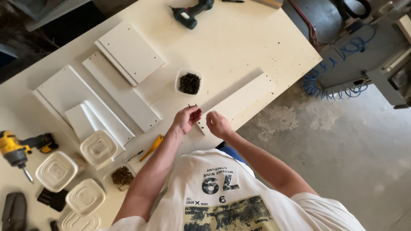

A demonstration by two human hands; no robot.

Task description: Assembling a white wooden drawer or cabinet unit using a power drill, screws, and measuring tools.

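Dark steel screws, light, stiff and sharp-tipped, sit pinched in the left hand; best held by the shanks. The right hand, fingers curled, presses the white panel beside it on the bench.

My one camera sits on my head, high above, facing almost straight down over my chest and arms; it takes in most of the pale worktop ahead and concrete floor to my right
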